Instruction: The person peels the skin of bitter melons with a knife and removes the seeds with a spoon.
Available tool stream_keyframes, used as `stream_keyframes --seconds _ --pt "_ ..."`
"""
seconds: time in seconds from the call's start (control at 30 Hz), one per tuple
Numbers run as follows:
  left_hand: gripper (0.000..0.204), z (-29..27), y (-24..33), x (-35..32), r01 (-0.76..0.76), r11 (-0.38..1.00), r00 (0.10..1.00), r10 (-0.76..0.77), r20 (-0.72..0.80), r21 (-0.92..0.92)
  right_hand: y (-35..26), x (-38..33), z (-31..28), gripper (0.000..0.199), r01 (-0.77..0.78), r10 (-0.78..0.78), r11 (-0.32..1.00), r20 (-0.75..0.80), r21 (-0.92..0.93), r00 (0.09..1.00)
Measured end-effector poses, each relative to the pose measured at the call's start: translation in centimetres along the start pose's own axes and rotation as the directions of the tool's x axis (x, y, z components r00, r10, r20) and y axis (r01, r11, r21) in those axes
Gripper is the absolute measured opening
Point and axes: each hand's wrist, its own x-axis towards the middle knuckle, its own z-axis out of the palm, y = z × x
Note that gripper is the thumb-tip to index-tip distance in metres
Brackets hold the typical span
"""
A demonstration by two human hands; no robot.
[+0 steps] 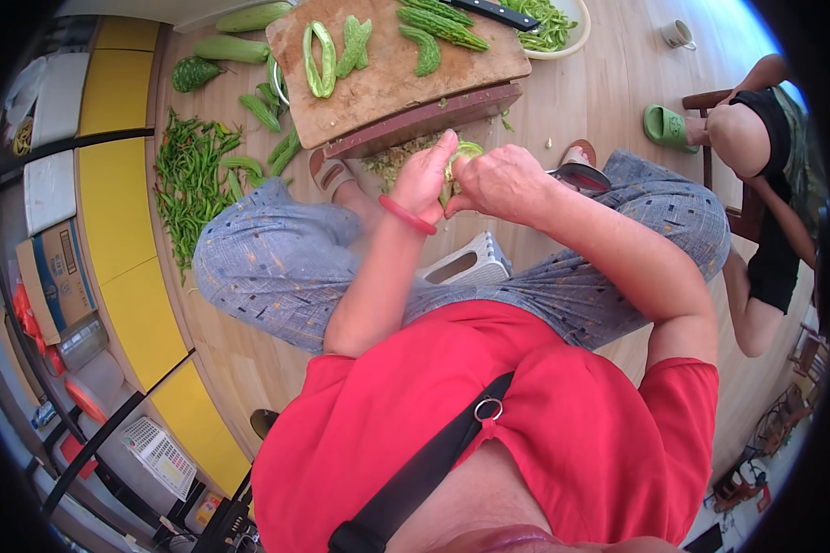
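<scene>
Above the floor, just on my side of the wooden chopping board (392, 97), my two hands meet. My left hand (419, 182) is closed around a piece of bitter melon (468, 149), mostly hidden by the fingers. My right hand (509, 184) grips a metal spoon (583, 177), its bowl sticking out to the right and its other end out of sight at the melon. On the board lie a hollowed bitter melon half (319, 61), further pieces (353, 46) and several uncut-looking bitter melons (444, 28). Pale scraps (398, 161) lie beneath my hands.
A black-handled knife (496, 13) lies at the board's far edge, beside a bowl (581, 37) of green slices. Left are a chilli pile (189, 175), long green squashes (232, 49) and yellow drawers (115, 212). A white stool (475, 263) is under me; another person (742, 138) sits right.
</scene>
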Motion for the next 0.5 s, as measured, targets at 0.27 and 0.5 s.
stream_keyframes --seconds 0.27,0.5 --pt "0.035 0.1 0.6 0.2 0.056 0.997 0.992 -0.060 -0.110 -0.045 -0.2 0.3 0.5 0.041 -0.017 0.018 1.000 0.045 -0.023 0.999" --pt "0.038 0.6 1.5 -0.5 0.064 0.993 0.994 -0.073 -0.085 -0.102 -0.2 0.1 1.4 0.032 -0.021 0.021 1.000 -0.040 -0.001 0.999"
